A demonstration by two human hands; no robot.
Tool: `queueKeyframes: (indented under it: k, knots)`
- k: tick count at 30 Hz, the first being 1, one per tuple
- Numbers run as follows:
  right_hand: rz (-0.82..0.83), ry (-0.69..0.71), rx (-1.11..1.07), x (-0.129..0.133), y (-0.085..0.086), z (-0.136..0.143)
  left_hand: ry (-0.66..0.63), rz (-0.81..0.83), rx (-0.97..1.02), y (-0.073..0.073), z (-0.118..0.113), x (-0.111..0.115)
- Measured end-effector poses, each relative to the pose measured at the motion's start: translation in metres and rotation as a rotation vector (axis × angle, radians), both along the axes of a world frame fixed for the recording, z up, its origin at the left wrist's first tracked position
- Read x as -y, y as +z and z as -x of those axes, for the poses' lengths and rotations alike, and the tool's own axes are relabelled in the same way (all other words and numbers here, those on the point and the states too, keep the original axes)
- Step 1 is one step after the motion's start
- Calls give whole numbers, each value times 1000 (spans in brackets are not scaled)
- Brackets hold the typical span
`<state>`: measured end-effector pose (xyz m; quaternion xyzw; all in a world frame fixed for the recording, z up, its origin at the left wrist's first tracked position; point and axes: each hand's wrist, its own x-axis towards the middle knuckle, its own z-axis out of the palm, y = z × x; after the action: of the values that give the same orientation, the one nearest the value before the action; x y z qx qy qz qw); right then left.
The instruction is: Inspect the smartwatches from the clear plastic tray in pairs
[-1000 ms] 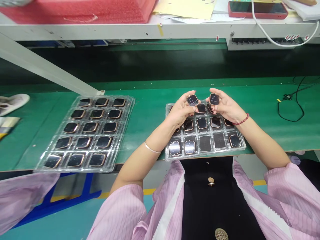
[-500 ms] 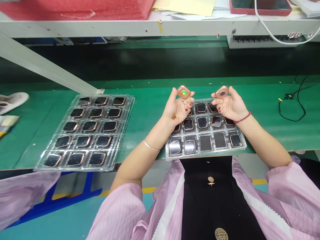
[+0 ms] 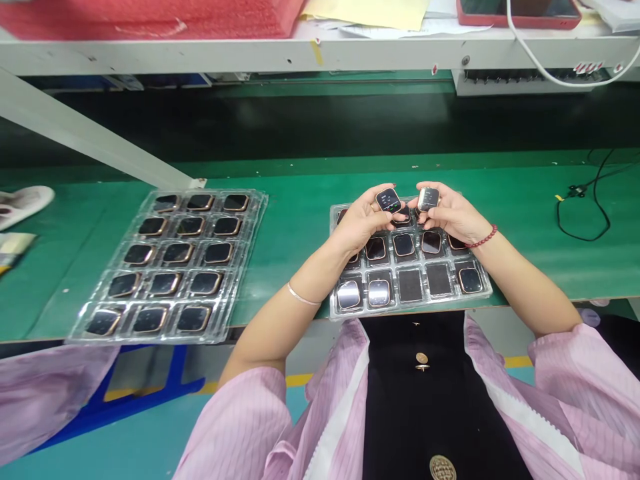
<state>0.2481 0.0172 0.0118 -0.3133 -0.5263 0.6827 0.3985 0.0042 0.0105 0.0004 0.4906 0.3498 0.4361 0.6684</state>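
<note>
Between the fingers of my left hand (image 3: 364, 217) is a watch body (image 3: 389, 201), its lit screen facing me. My right hand (image 3: 453, 212) grips a second watch body (image 3: 429, 199), also screen side up, with glare on its face. Both hands are closed on the watches, side by side above the far part of a clear plastic tray (image 3: 400, 310). Watch bodies lie in many of its pockets; two pockets in the near row, one of them the dark pocket (image 3: 411, 285), hold no watch. My hands hide part of the far row.
A second clear tray (image 3: 227, 293) full of watch bodies lies to the left on the green bench (image 3: 295, 200). A black cable (image 3: 583, 233) is at the right. A white slanted post (image 3: 115, 143) and a shelf edge (image 3: 225, 57) stand beyond.
Both hands have turned over, so the watches now show their screens instead of their sensor backs. They have also come slightly lower and nearer each other.
</note>
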Motion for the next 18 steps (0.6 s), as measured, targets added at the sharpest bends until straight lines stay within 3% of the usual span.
queueKeyframes:
  k: [7,18]
  knots:
    - [-236,-66,204,7,0,10,-38,-173,-155,1,-5,6]
    - [-297,-60,215,8,-1,10,-34,-189,-184,4,-5,8]
